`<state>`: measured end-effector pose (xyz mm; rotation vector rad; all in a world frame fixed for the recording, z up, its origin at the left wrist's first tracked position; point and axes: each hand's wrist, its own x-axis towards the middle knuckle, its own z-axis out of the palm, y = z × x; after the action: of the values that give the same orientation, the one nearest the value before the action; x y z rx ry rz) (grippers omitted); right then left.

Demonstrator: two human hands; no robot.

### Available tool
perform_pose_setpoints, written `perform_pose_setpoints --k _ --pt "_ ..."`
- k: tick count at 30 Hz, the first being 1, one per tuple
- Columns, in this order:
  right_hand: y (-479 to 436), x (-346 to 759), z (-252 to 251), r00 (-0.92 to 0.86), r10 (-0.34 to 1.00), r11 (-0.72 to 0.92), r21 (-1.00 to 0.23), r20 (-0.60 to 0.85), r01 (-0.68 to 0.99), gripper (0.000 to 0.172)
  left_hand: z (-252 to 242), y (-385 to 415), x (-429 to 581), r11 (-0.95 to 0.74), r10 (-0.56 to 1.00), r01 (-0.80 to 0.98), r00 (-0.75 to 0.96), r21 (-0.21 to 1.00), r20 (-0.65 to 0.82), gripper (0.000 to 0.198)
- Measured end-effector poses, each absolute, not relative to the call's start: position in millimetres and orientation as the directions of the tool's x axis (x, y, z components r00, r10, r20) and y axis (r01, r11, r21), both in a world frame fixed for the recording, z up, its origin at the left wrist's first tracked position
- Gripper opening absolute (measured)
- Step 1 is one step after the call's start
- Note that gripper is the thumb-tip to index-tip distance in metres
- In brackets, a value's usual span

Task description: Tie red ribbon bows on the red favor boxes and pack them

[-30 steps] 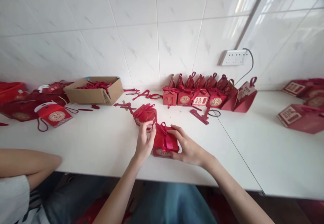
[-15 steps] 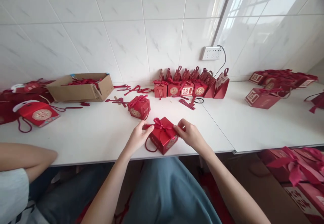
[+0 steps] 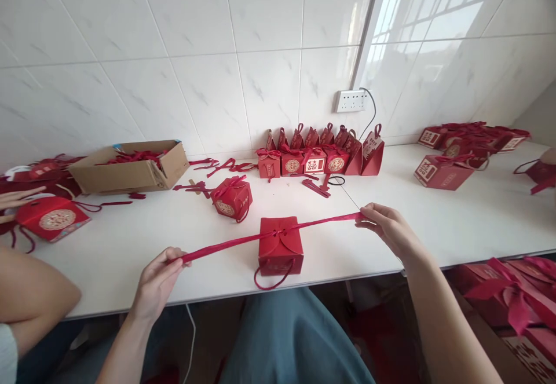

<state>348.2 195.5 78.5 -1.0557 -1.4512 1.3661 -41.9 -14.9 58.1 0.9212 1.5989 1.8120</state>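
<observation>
A red gift box [image 3: 281, 253] sits near the table's front edge, its cord handle hanging toward me. A dark red ribbon [image 3: 226, 245] passes through the holes in its lid and is stretched out to both sides. My left hand [image 3: 158, 280] pinches the ribbon's left end, low and left of the box. My right hand [image 3: 386, 227] pinches the other end, up and to the right. No bow shows on the lid. Behind it, to the left, stands another red box [image 3: 231, 198] with a ribbon on top.
A cardboard box [image 3: 128, 169] of red ribbons stands back left. Small red boxes [image 3: 315, 161] line the wall, with ribbon pieces before them. More red boxes [image 3: 443, 172] lie at right and lower right. A person's arm [image 3: 39, 285] rests at the left edge.
The bow has come undone and the ribbon is now pulled straight. My hands have moved far apart with its ends. The box has turned. At left, the other person's fingers now touch a red box.
</observation>
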Motion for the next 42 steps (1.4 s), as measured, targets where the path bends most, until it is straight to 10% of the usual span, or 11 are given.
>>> perform_pose_setpoints --k 5,10,17,24,31,42 --pt "193 344 96 -0.22 0.954 0.256 -0.937 0.204 0.239 0.034 90 -16 -34 -0.27 0.927 0.051 -0.256 0.962 0.274 0.039" --pt "164 304 111 -0.336 0.654 0.737 -0.47 0.678 0.486 0.011 112 18 12 -0.387 0.766 0.464 -0.319 0.797 0.558 0.018" --pt "143 239 114 -0.881 0.344 0.938 -0.081 0.324 0.337 0.016 96 56 86 -0.219 0.884 0.911 0.033 0.35 0.467 0.01" --pt "155 229 115 -0.922 0.347 0.938 -0.066 0.171 0.341 0.015 90 61 96 -0.053 0.92 0.976 -0.033 0.209 0.39 0.005" --pt "167 236 97 -0.888 0.329 0.836 -0.536 0.32 0.117 0.016 91 69 97 -0.047 0.93 0.972 -0.042 0.232 0.366 0.008" --pt "165 236 85 -0.818 0.404 0.76 -0.648 0.409 0.051 0.02 81 62 83 -0.151 0.868 0.938 -0.025 0.312 0.497 0.011"
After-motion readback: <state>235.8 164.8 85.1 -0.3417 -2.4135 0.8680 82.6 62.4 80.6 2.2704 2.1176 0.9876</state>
